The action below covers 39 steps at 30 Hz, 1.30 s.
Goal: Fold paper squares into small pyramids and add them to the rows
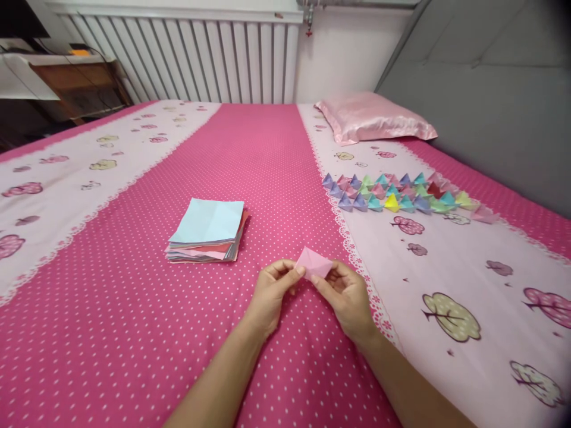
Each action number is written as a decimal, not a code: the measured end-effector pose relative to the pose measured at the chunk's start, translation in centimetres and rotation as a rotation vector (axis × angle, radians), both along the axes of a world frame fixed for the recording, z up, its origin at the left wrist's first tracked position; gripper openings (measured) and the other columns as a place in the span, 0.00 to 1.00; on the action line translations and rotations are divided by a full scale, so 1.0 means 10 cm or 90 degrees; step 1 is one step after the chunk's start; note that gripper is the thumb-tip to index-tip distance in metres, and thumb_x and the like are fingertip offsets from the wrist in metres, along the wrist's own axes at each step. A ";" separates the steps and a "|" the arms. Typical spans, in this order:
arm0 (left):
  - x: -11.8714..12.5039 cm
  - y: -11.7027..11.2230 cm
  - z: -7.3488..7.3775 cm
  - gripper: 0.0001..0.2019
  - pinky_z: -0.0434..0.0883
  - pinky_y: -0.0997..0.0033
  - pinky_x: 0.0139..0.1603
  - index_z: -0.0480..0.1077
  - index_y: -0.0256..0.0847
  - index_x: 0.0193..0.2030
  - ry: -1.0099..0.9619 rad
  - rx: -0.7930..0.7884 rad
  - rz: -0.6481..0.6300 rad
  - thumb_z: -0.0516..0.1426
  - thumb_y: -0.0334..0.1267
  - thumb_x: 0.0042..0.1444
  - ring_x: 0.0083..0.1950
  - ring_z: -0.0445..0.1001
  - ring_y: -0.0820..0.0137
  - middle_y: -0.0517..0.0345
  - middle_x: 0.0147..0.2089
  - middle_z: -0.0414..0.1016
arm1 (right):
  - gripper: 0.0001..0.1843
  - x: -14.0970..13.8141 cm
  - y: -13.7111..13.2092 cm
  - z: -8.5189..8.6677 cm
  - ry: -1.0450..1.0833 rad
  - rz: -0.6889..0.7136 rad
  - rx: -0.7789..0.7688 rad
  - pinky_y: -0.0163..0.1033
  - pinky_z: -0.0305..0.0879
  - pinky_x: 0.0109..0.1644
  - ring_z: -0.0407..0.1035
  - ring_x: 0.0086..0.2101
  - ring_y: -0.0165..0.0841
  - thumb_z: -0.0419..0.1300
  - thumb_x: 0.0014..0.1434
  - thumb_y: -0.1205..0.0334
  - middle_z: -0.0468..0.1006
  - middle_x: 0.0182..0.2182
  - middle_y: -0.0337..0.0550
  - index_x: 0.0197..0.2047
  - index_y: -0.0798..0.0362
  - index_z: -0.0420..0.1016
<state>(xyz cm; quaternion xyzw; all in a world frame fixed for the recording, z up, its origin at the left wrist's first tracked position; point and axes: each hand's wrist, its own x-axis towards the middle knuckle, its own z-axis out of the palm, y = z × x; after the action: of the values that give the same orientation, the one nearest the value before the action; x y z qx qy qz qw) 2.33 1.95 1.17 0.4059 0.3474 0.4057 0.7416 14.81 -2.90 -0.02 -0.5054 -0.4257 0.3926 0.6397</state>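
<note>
A small folded piece of pink paper (314,262) is pinched between both of my hands just above the pink dotted bedspread (134,333). My left hand (271,292) grips its left edge with thumb and fingers closed. My right hand (344,295) holds its right side, fingers curled. A stack of coloured square paper sheets (207,232), light blue on top, lies on the bed to the left of my hands. Several finished folded paper shapes (397,193) in many colours lie in rows on the pale strip of the bedspread to the right.
A pink satin pillow (372,116) rests at the head of the bed against a grey padded headboard (491,89). A white radiator (187,56) runs along the far wall. A wooden piece of furniture (75,83) stands at the far left.
</note>
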 end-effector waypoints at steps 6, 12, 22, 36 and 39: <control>-0.02 0.02 0.03 0.10 0.62 0.80 0.26 0.71 0.34 0.29 0.091 0.039 -0.029 0.63 0.39 0.44 0.22 0.65 0.80 0.62 0.22 0.69 | 0.13 0.06 0.03 0.01 0.021 -0.033 0.019 0.33 0.67 0.36 0.70 0.31 0.28 0.63 0.51 0.63 0.75 0.31 0.39 0.41 0.51 0.68; -0.02 0.03 0.03 0.15 0.65 0.77 0.22 0.72 0.32 0.32 0.100 0.024 -0.085 0.65 0.41 0.41 0.19 0.67 0.79 0.56 0.26 0.74 | 0.10 0.08 0.03 0.00 -0.041 -0.061 0.045 0.29 0.63 0.30 0.65 0.26 0.24 0.62 0.52 0.64 0.68 0.26 0.32 0.35 0.49 0.65; -0.02 0.02 0.06 0.13 0.65 0.79 0.24 0.74 0.32 0.30 0.082 0.028 -0.102 0.65 0.40 0.41 0.20 0.67 0.79 0.58 0.22 0.72 | 0.15 0.14 0.02 0.02 -0.310 -0.047 0.095 0.41 0.64 0.51 0.68 0.45 0.34 0.60 0.53 0.67 0.74 0.44 0.41 0.46 0.46 0.73; -0.04 0.03 0.04 0.11 0.64 0.75 0.25 0.75 0.35 0.27 0.111 0.100 -0.063 0.64 0.42 0.42 0.21 0.67 0.76 0.57 0.20 0.72 | 0.20 0.13 0.01 -0.04 -0.138 0.007 0.023 0.48 0.66 0.51 0.70 0.46 0.38 0.61 0.53 0.62 0.75 0.47 0.45 0.51 0.47 0.71; -0.04 0.04 0.01 0.11 0.64 0.75 0.28 0.75 0.35 0.26 0.140 0.130 -0.047 0.64 0.42 0.43 0.23 0.66 0.76 0.57 0.21 0.70 | 0.18 0.13 0.01 -0.03 -0.151 -0.001 0.031 0.45 0.68 0.47 0.71 0.43 0.37 0.61 0.52 0.62 0.76 0.45 0.45 0.48 0.48 0.72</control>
<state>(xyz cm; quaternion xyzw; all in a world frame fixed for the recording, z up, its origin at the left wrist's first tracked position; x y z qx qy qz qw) 1.92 2.39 1.30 0.5337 0.3680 0.3643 0.6685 16.12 -2.80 -0.28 -0.5329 -0.5074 0.3191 0.5972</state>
